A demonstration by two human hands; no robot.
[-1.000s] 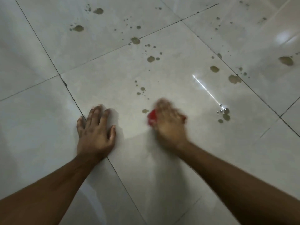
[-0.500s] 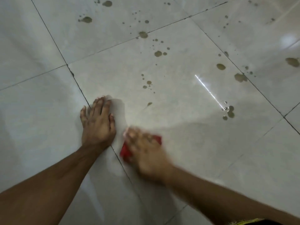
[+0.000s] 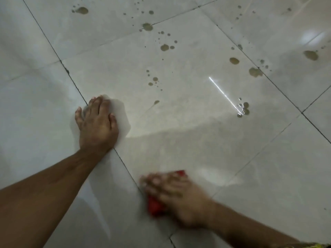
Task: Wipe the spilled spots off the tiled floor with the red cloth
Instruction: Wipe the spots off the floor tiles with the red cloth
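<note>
Low in the frame, right of centre, a small crumpled red cloth is pressed flat against the glossy pale grey tiled floor beneath the right hand. Only two red edges are seen, one past the fingertips and one beside the palm; the rest is hidden, and the hand is blurred. The cloth is judged to be soft, light and limp, easily bunched, so it is best covered with a spread palm and fingers and pinned down rather than pinched at a corner; once soaked it may be expected to slide readily on the glazed surface. The right hand is laid over the cloth with fingers extended, bearing on it rather than clenched round it. The left hand is planted open and empty on the floor at centre left, astride a dark grout line, apparently as a brace. Further out, brownish spilled spots are scattered across the upper half of the frame, with a wet cluster at centre right beside a bright streak of reflected light. Much of the wiping is judged to remain, and the spots lie well apart from the cloth.
</note>
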